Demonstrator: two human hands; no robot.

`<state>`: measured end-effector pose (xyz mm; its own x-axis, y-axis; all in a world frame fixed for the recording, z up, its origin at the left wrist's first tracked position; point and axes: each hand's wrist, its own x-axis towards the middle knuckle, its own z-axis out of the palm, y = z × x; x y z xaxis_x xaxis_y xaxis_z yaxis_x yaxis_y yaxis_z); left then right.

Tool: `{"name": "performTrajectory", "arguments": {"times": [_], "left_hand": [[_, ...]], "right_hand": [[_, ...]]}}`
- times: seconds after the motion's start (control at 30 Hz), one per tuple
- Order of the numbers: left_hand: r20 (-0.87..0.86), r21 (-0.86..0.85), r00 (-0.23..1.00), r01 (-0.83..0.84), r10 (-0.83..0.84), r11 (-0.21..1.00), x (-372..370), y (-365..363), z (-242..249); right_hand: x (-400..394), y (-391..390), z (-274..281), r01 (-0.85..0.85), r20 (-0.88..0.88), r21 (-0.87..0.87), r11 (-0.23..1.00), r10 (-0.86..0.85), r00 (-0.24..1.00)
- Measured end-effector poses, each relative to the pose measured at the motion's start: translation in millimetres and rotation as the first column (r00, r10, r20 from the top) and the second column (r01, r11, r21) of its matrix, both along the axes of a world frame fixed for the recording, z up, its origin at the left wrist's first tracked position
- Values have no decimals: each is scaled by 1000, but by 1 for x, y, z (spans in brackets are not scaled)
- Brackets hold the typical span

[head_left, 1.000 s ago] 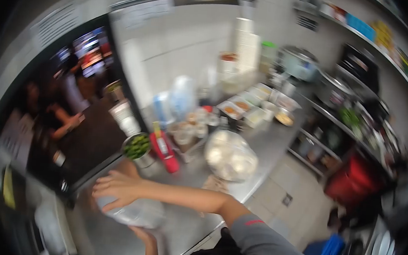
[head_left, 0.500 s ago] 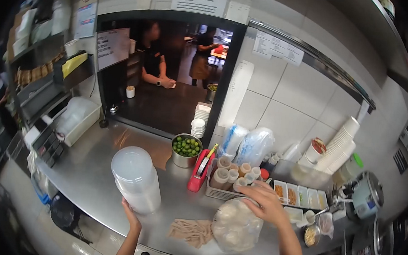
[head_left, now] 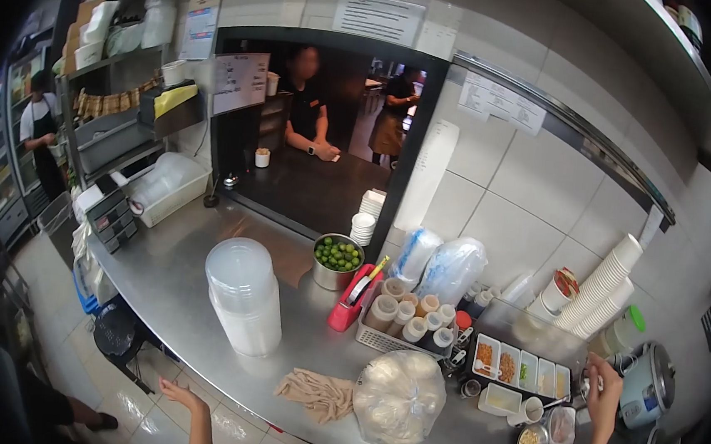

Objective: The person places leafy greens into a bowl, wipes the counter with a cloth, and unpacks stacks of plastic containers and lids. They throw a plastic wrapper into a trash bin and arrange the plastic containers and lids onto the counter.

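where it rises highest, the white plastic stack (head_left: 244,298) looks translucent

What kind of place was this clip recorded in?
Most likely a restaurant kitchen: there is a serving hatch onto a dark counter, a tray of chopped ingredients in compartments, and a tall stack of paper cups on the steel worktop.

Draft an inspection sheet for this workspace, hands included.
Surface: metal counter, reflective.
Job's things: stacked plastic tubs standing on the counter.
Clutter: crumpled cloth beside a filled plastic bag; red tape dispenser.
Hands: left hand open, empty; right hand near a pale-blue cooker, grip unclear.
Cables: possible thin cord left of the whiteboard, cannot confirm.
Surroundings: co-worker behind the wall hatch.
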<state>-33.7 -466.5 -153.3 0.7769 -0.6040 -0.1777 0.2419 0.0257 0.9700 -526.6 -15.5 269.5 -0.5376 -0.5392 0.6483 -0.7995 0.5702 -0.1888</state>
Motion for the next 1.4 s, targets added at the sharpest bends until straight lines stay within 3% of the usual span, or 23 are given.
{"name": "performTrajectory", "arguments": {"times": [0.1,0.2,0.33,0.4,0.47,0.5,0.53,0.57,0.6,0.63,0.7,0.77,0.8,0.93,0.97,1.0,1.1,1.17,1.2,1.23,1.33,1.4], "left_hand": [[40,165,985,-175,170,971,29,21,-21],[81,315,950,-312,302,897,59,47,-72],[223,460,821,-564,525,686,39,113,-89],[312,521,831,-554,459,649,39,155,-140],[155,711,899,-389,409,586,20,197,-170],[94,679,941,-299,324,671,6,236,-175],[25,629,972,-195,232,753,-18,268,-180],[-54,549,990,-78,129,832,-44,280,-189],[-282,385,959,96,19,918,-57,298,-215],[-471,174,872,238,-131,956,-69,327,-238],[-511,313,857,260,-68,913,-97,371,-248],[-457,475,885,328,-89,817,-113,413,-234],[-428,537,892,380,-145,753,-117,436,-224],[-384,640,755,632,-531,436,-130,491,-197],[-388,647,690,676,-611,353,-135,487,-190],[-386,648,623,708,-680,281,-140,478,-185],[-400,650,436,755,-806,86,-164,442,-170],[-408,657,328,754,-852,-24,-185,419,-162],[-412,660,289,748,-864,-65,-191,410,-158],[-407,668,258,738,-876,-93,-197,402,-156],[-369,688,227,719,-901,-100,-191,400,-151],[-250,692,37,705,-968,-152,-173,404,-170]], "right_hand": [[-62,27,-1,75,-7,58,995,-75,997],[-157,65,-24,163,117,-3,987,-162,980],[-295,128,-78,388,-33,16,921,-388,921],[-334,147,-85,515,-97,93,852,-507,856],[-397,181,-109,479,-247,117,870,-442,862],[-442,206,-130,462,-316,122,879,-407,857],[-506,241,-150,504,-288,289,814,-429,856],[-510,240,-154,465,-82,305,831,-464,882],[-513,236,-154,426,127,300,853,-479,869],[-545,251,-178,423,143,141,895,-441,886],[-583,263,-203,390,66,156,907,-404,913],[-595,279,-222,347,54,139,928,-357,933],[-593,282,-223,340,114,221,914,-370,922],[-613,268,-222,253,179,499,829,-384,906],[-648,281,-248,112,223,442,890,-231,947],[-597,254,-232,-241,327,-25,970,236,915],[-629,261,-257,152,185,289,945,-211,960],[-615,247,-240,308,166,338,889,-379,911],[-613,237,-231,362,180,530,767,-519,836],[-613,231,-228,358,184,606,710,-563,806],[-608,263,-247,232,227,554,799,-414,881],[-621,252,-244,124,240,512,850,-280,930]]}}
